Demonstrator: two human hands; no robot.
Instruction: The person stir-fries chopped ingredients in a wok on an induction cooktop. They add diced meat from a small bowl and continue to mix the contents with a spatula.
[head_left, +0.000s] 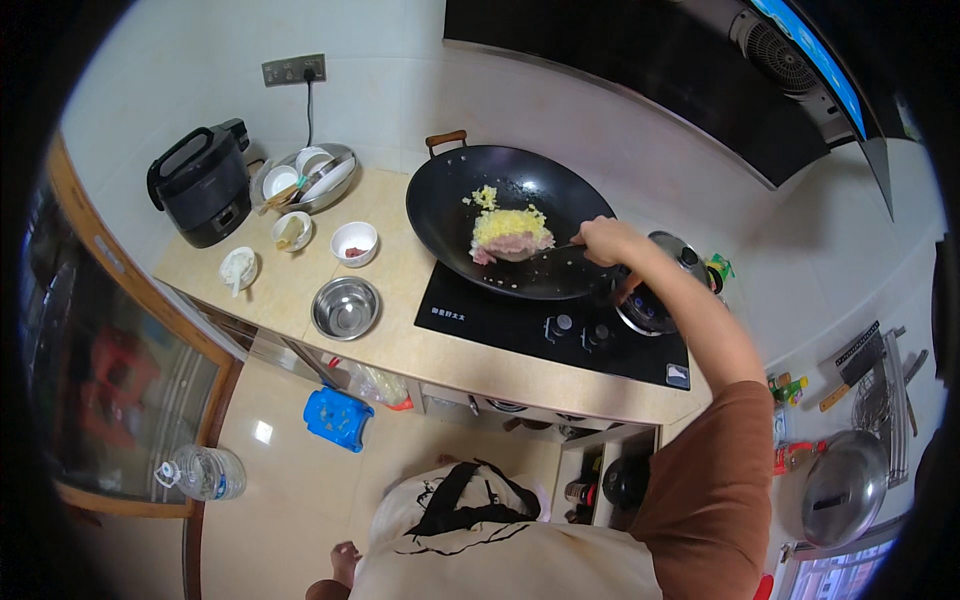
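My right hand (606, 238) grips the handle of a cooking utensil (546, 250), probably a spatula or ladle, reaching into a large black wok (450, 180). Its head is partly hidden under the food. Yellow scrambled egg (514, 222) lies heaped in the wok beside pale pink food (504, 244), perhaps minced meat. A few egg bits sit farther up the wok wall. The wok rests on a black gas hob (487, 315) and has a wooden side handle (446, 139). My left hand (345, 562) hangs low beside my body, away from the counter; its finger positions are unclear.
Left of the wok stand a steel bowl (346, 307), a white bowl with reddish contents (354, 244), two more small bowls, a dish basin (330, 195) and a black appliance (201, 184). A lidded pot (664, 300) is at right. A range hood (600, 60) overhangs. A blue stool (337, 418) stands below.
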